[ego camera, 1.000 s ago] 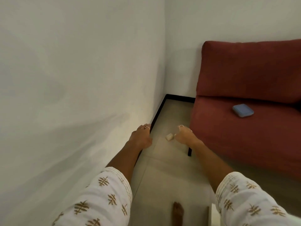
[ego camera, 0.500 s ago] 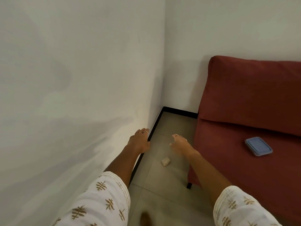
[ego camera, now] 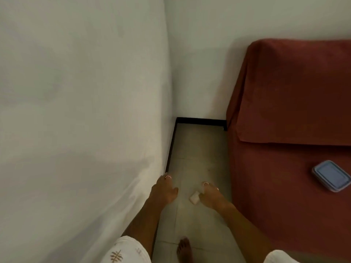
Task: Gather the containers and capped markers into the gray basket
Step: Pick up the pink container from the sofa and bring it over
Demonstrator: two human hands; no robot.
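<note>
Head view, looking down into a corner: your right hand (ego camera: 209, 196) is low over the tiled floor (ego camera: 199, 149), and its fingers (ego camera: 204, 186) meet the small white object (ego camera: 194, 198) lying there. You cannot tell from here whether the fingers have closed round it or only touch it, since the hand covers that side. Your left hand (ego camera: 164, 190) hangs beside the white wall (ego camera: 85, 130), fingers loose and spread, holding nothing. The two hands are near each other, with the white object between them, nearer the right. A blue lidded container (ego camera: 331, 175) lies flat on the seat of the red sofa (ego camera: 284, 168), well apart from both hands. A black skirting strip (ego camera: 201, 121) runs along the base of the walls. Your bare foot (ego camera: 184, 249) stands on the tiles at the bottom edge, between your patterned white sleeves (ego camera: 125, 251).
</note>
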